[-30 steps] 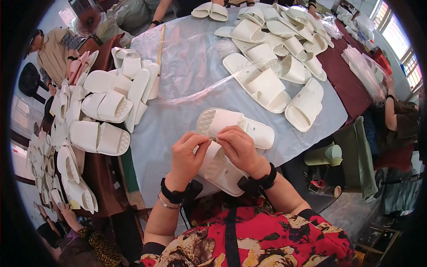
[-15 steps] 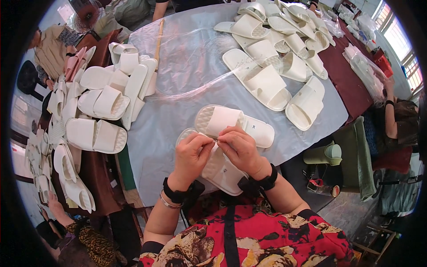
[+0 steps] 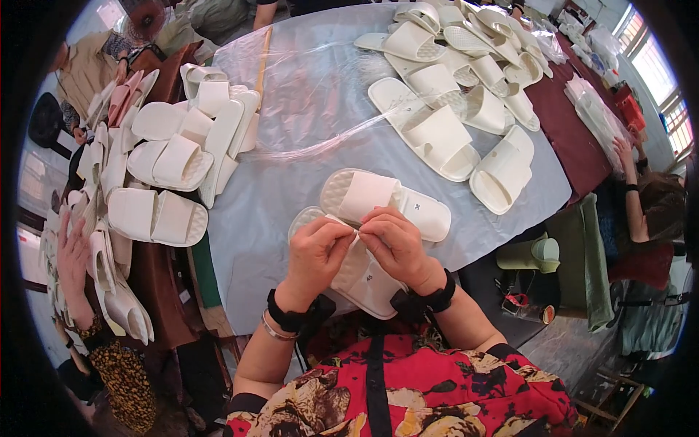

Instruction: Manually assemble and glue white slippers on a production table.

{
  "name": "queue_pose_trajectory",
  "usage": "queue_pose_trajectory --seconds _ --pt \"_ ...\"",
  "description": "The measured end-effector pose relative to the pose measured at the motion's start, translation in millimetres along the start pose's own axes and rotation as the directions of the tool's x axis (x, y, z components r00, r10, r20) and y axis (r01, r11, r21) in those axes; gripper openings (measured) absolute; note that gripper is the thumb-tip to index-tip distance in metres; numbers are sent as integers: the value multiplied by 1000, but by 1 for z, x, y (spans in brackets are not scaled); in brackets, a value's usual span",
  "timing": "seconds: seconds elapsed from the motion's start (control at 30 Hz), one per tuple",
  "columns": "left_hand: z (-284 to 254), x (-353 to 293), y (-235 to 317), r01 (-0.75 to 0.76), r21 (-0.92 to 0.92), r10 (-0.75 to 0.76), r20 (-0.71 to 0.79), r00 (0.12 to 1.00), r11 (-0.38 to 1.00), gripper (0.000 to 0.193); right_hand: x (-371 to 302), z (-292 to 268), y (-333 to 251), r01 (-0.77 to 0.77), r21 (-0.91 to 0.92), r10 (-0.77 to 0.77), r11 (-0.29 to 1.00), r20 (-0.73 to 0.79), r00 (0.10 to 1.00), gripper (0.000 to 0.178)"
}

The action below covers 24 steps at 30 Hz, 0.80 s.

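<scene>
White slippers [image 3: 370, 195] are paired at the near side; left hand [image 3: 317, 251] and right hand [image 3: 395, 244] are pinched, anything held being indistinct; the far-right pile [image 3: 481, 109] is left unhandled.

A pale blue plastic sheet [image 3: 284, 197] is covering the table [image 3: 247, 291]. Two white slippers [image 3: 427, 213] are lying side by side at the near edge. A heap of white slippers [image 3: 439, 135] is spreading from the far right corner toward the middle. More slippers [image 3: 224, 138] are overlapping the left edge. A thin yellowish stick [image 3: 263, 60] is lying near the far left corner, and clear film [image 3: 320, 151] is stretching across the middle.
</scene>
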<state>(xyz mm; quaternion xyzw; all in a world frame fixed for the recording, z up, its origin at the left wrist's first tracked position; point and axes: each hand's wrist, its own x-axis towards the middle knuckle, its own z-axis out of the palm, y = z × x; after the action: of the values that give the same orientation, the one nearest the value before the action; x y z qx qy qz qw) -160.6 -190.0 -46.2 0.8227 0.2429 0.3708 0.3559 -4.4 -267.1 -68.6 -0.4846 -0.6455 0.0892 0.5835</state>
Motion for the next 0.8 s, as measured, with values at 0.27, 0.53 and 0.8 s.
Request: queue_pose_trajectory --seconds 0.27,0.53,0.8 --pt "-1 0 1 -17 23 17 7 1000 1000 7 0 0 -2 -25 19 25 1000 -27 999 16" --pt "-1 1 -1 -98 84 96 29 995 992 7 -4 0 2 -40 35 40 999 8 999 18" --pt "-2 1 -1 -110 121 104 55 993 987 7 -3 1 5 2 26 -3 1000 33 999 15"
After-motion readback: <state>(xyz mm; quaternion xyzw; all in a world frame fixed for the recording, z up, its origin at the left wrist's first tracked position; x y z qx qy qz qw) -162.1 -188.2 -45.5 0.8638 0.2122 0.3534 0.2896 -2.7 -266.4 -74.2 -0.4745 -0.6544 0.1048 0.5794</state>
